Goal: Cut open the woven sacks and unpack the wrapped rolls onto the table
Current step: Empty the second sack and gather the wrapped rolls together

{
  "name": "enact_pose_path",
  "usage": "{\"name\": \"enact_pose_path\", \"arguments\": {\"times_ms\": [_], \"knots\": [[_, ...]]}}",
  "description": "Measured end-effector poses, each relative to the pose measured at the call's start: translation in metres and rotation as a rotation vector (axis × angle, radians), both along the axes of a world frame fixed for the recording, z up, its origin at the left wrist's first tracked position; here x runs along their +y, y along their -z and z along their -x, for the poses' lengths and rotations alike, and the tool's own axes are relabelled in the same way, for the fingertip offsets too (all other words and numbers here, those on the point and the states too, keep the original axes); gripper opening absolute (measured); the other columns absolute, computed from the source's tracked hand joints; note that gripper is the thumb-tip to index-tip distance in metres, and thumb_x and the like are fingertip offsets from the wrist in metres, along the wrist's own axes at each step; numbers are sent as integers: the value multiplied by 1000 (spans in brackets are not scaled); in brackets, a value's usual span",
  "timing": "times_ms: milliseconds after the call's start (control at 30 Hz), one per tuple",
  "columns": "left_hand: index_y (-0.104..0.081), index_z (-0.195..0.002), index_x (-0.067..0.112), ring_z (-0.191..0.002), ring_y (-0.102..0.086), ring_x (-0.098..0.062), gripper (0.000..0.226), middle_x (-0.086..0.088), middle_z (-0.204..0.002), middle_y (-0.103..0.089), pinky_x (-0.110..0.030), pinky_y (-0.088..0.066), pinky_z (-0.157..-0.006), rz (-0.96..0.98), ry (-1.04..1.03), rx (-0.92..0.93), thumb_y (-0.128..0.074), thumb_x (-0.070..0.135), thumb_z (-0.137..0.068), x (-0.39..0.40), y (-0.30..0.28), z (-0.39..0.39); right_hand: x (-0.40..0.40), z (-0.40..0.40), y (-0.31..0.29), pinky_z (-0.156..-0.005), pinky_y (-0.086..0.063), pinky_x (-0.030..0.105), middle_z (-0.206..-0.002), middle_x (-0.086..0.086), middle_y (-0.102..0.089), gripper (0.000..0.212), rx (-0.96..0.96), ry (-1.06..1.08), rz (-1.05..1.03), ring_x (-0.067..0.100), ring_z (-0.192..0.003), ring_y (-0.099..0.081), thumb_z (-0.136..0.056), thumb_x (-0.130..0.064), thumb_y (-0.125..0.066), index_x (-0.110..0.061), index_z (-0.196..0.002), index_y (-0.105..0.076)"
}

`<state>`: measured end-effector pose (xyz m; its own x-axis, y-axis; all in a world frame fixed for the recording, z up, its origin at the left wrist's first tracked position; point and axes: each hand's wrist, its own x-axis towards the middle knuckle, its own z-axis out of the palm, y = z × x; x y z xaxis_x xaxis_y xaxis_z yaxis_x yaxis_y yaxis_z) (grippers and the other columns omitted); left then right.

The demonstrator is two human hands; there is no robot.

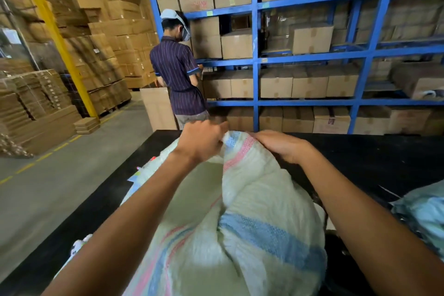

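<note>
A bulky white woven sack with pink and blue stripes lies on the black table right in front of me. My left hand grips the fabric at the sack's far end, fingers curled into it. My right hand lies beside it on the same end, fingers bent over the bunched cloth. No wrapped rolls or cutting tool are visible. What is inside the sack is hidden.
A second pale blue sack lies at the table's right edge. A person stands beyond the table at blue shelving filled with cartons. Stacked cardboard and a yellow post stand left, past a concrete aisle.
</note>
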<state>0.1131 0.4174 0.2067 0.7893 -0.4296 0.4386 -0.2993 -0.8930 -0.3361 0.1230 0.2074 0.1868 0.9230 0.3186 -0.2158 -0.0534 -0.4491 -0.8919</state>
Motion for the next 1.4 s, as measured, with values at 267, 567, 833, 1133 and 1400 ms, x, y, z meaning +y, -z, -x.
{"name": "enact_pose_path", "arguments": {"times_ms": [267,567,833,1133,1400], "knots": [[-60,-82,25,-85,-64,-37,9,-7,-84,-64,-42,-50,-70,332,-38,83,-53,22,-78,1,-44,-21,0,3,13,-101,-46,25,-130,-11,-58,89,-180,-124,6,3,-118,-55,-71,-8,-84,-31,-143,-39],[-69,-111,30,-103,-64,-36,37,-10,-102,-69,-45,-50,-79,341,-178,51,-73,51,-80,78,-59,-21,-29,14,50,-65,-54,26,-75,7,-75,29,148,179,-675,14,-68,-72,-98,4,-37,-3,-94,-65],[-12,-155,41,-117,-59,-27,90,-3,-132,-59,-50,-40,-105,-39,209,63,-66,48,-82,-16,-5,19,2,12,9,-73,-49,27,-79,2,-70,37,134,90,-456,12,-74,-65,-99,1,-39,-10,-86,-72],[-65,-110,14,-96,-64,-35,33,-12,-103,-66,-38,-42,-72,227,-287,-22,-58,37,-88,-11,-25,-15,4,-1,15,-118,-11,61,-166,-4,5,114,-568,362,159,27,-152,-7,-66,-81,-65,-44,-154,-2],[-62,-115,10,-103,-60,-39,32,-17,-112,-63,-39,-39,-74,464,-365,-13,-55,21,-86,6,-44,-14,28,-20,89,-113,-38,43,-152,2,-43,138,-190,266,-6,25,-138,-43,-48,-47,-94,-39,-156,-9]]}}
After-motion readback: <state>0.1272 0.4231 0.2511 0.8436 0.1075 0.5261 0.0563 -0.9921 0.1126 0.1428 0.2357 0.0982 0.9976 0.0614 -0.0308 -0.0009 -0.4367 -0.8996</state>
